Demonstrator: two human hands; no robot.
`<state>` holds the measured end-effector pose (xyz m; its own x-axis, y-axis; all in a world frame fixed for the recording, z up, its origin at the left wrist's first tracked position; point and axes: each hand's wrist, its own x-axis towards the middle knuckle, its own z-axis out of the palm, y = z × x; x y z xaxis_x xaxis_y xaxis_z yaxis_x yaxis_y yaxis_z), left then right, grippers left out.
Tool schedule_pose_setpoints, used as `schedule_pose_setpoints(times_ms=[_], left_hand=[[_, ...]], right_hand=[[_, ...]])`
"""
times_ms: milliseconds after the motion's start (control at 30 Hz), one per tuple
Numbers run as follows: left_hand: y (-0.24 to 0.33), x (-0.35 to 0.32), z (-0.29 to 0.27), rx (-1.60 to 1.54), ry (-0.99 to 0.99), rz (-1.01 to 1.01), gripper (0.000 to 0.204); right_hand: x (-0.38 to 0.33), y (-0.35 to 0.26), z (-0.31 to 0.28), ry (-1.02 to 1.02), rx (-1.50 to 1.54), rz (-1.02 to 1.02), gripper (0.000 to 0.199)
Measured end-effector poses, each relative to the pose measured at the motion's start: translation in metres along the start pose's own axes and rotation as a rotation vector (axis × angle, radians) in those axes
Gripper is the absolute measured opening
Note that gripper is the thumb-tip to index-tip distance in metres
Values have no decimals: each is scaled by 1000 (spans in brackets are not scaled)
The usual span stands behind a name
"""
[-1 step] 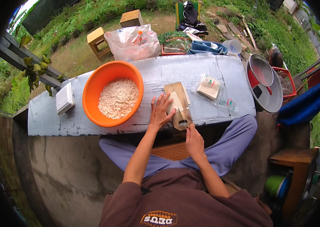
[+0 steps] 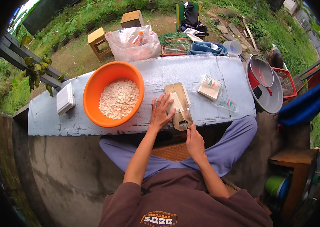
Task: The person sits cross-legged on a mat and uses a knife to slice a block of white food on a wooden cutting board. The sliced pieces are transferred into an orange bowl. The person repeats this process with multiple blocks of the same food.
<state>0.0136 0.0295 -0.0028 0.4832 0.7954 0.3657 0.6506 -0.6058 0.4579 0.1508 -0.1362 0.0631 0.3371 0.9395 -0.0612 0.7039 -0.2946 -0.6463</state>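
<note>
Head view, single fisheye: worn on the person's head, facing steeply down and forward over lap and forearms. Near range to the grey bench [image 2: 205,72], which crosses mid-picture. Grass and stools fill the far upper edge. Straight edges bow toward the dark rim.
</note>
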Motion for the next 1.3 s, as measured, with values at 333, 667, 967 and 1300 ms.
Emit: schedule_pose_setpoints(times_ms=[333, 667, 967, 1300], left_hand=[[0, 0, -2, -131, 18, -23, 45], [2, -1, -3, -88, 15, -19, 45], [2, 0, -3, -72, 23, -24, 44], [5, -2, -6, -32, 8, -32, 48]], right_hand=[[54, -33, 5, 1, 72, -67, 16], [76, -39, 17, 16, 56, -119, 18], [82, -40, 19, 0, 61, -143, 16], [84, -44, 19, -17, -76, -135, 17]])
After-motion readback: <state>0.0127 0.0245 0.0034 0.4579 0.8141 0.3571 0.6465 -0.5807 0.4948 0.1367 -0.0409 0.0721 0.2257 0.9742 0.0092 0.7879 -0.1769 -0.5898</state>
